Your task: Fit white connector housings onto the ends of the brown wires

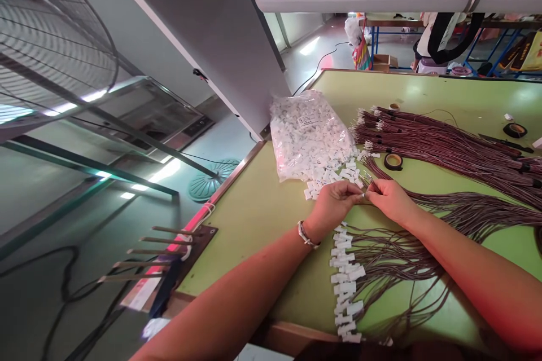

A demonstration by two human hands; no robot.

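Observation:
My left hand [339, 201] is pinched on a small white connector, mostly hidden by the fingertips. Right against it, my right hand [386, 197] pinches thin brown wires whose bare ends poke up past the fingers. Loose white connectors [326, 179] spill from a clear plastic bag [311, 127] just beyond my left hand. Below my hands, a column of white connectors [345, 287] has brown wires [389, 254] running off to the right. A loose bundle of wires [470, 203] passes behind my right forearm.
Thick wire bundles [444, 144] lie across the back right of the green table [249, 214]. Black tape rolls [393, 162] sit near them. A rack of pegs [190, 256] is at the left edge. A fan [51, 39] stands left; a person [440, 39] is beyond the table.

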